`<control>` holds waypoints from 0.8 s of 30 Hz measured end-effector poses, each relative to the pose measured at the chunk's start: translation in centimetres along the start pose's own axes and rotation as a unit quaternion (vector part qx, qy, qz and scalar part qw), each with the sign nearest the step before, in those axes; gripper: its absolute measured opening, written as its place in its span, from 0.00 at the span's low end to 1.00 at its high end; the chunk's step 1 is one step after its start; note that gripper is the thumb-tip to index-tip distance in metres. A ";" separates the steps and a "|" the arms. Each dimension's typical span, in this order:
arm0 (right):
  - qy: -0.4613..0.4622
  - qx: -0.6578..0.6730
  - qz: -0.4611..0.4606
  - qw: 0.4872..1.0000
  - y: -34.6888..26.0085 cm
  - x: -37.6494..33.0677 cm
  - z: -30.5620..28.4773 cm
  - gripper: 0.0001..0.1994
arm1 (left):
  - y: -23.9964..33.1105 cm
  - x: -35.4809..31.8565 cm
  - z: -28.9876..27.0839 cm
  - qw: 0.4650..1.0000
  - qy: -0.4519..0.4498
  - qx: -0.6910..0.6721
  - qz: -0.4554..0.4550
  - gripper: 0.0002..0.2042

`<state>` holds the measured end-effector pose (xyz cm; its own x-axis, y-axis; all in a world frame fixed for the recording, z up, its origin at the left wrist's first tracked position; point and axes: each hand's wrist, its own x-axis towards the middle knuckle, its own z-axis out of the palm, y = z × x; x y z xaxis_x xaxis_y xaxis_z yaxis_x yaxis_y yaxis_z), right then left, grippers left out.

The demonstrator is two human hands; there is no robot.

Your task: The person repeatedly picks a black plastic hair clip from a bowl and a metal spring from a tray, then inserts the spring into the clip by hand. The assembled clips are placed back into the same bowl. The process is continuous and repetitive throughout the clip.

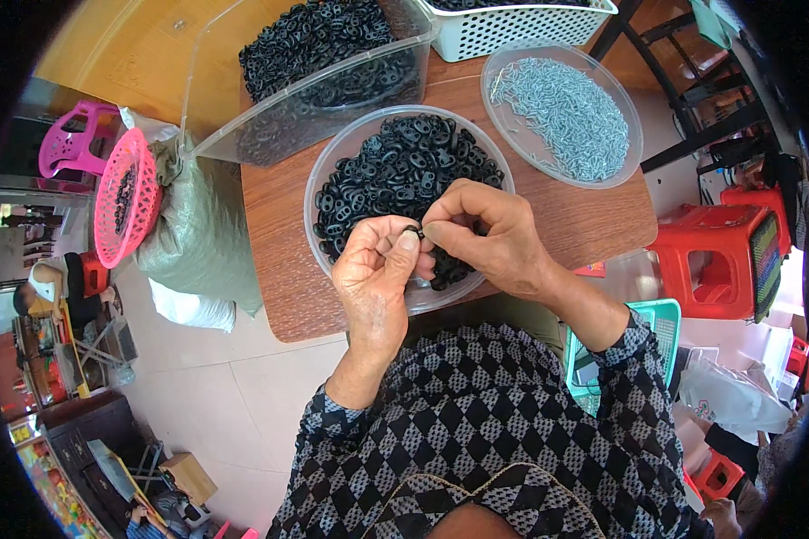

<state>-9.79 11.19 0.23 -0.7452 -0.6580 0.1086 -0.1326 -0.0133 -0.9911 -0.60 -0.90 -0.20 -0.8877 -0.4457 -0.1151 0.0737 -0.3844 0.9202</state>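
My left hand [379, 274] pinches a small black plastic piece [413, 231] between thumb and fingers, above a round clear tub [313, 211]. Against the piece's right side, the thumb and forefinger of my right hand [494, 235] are pressed together; whatever is between them is too small to make out. Black plastic pieces [404, 162] with two round holes fill the tub. Up and to the right lies a round clear tray [634, 121] full of small silvery screws or pins [566, 112].
The brown wooden table [283, 296] also bears a large clear bin [306, 121] of black pieces and a white perforated basket [521, 29]. A pink basket [117, 220] and a stuffed sack [202, 229] stand left. Right are red stools [701, 260] and a green basket [661, 323].
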 end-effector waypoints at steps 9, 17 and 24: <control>-0.004 0.047 0.060 0.997 0.0 0.0 -0.2 0.04 | 0.2 -0.2 -0.2 0.999 0.008 0.037 0.004 0.07; -0.010 0.056 0.068 0.996 -0.2 0.0 0.0 0.04 | 0.3 -0.3 -0.1 0.997 0.014 0.070 0.012 0.06; -0.014 0.031 0.057 0.998 0.1 -0.2 0.0 0.04 | -0.1 -0.4 -0.1 0.997 0.007 0.081 0.016 0.06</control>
<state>-9.67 11.33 0.15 -0.7344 -0.6787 -0.0069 -0.0071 0.0178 -0.9998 -0.20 -0.80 -0.30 -0.8796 -0.4673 -0.0894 0.0263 -0.2352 0.9716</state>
